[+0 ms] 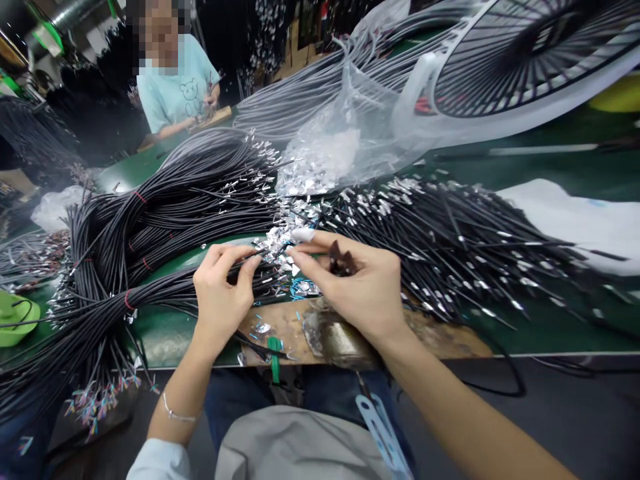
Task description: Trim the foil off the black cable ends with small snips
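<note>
Green tabletop (160, 337), crowded. Left of the fingers, thick bundles of black cables (150, 227), tied with red bands, arch across and droop over the near edge. Right of the fingers, loose cables (450, 240) lie fanned out, each with a shiny metal tip. Beyond the fingers is a clear plastic bag (340, 133) spilling small metal clips, and past it a white fan (525, 60) leans over the surface. A little heap of clips (277, 240) sits just behind the fingertips. Under the hands is a worn wooden board (440, 337) with a scuffed metal plate (335, 337) on it. A white cloth (575, 213) lies far to the right and a green hat (15, 320) far to the left. Across the tabletop a co-worker (175, 87) in a pale blue shirt bends over their own work. The room behind is dim and hung with more cable.

Left hand (220, 297): wrist cocked up, bracelet on it, thumb and fingers (250, 260) closed in a pinch on the end of one cable (260, 273), which runs leftward into the bundle. That cable's end sits right between the two hands.

Right hand (365, 287): forearm comes in from the lower right, palm turned left. The index finger wears a white cover. The fingers are curled shut around a small dark piece (341, 261); I cannot tell what it is. Thumb and index tips nearly meet the left fingertips.
</note>
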Tool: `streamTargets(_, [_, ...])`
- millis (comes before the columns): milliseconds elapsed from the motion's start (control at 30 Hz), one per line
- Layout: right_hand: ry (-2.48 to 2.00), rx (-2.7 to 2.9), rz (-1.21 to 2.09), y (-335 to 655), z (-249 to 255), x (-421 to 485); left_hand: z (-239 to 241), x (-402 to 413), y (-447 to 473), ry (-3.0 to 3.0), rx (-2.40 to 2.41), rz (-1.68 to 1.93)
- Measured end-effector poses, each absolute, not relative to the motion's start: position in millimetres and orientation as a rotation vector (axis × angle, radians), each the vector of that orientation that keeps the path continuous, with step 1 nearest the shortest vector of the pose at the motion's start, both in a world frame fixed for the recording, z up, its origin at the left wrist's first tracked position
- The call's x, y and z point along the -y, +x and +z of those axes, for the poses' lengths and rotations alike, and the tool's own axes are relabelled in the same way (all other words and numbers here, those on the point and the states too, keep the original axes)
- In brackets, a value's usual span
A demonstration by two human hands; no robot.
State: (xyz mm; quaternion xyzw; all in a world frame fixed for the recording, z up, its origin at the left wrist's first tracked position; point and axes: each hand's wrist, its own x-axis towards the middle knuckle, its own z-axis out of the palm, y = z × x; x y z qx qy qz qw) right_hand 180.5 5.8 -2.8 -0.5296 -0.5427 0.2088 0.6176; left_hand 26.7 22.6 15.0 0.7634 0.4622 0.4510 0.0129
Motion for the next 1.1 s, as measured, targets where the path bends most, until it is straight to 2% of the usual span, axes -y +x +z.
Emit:
streamTargets(133, [-1.214,1.229,0.515,186,-5,-6,18,0,12,2.474,-1.490,1.331])
streamTargets(300, [-1.170,1.369,0.591,186,-10,-7,22,29,-8,2.673,-1.087,0.378])
streamTargets(367, [-1.161,1.399,0.607,185,-11,-7,22,33,-11,2.720,-1.010,0.216])
streamTargets(433, [-1.153,1.398,0.641,186,-10,-8,22,33,-10,2.669,-0.988,0.322])
streamTargets(600, [-1.095,1.319,0.704,184,1,-13,31,23,3,2.447,-1.092,0.922])
streamTargets(833, [-1.020,1.308,0.663,178,14,-17,37,-9,15,2.484,-1.021,0.955])
streamTargets(1100, [-0.950,1.390,0.464,178,12,-5,19,-11,21,2.288,-1.208,1.327])
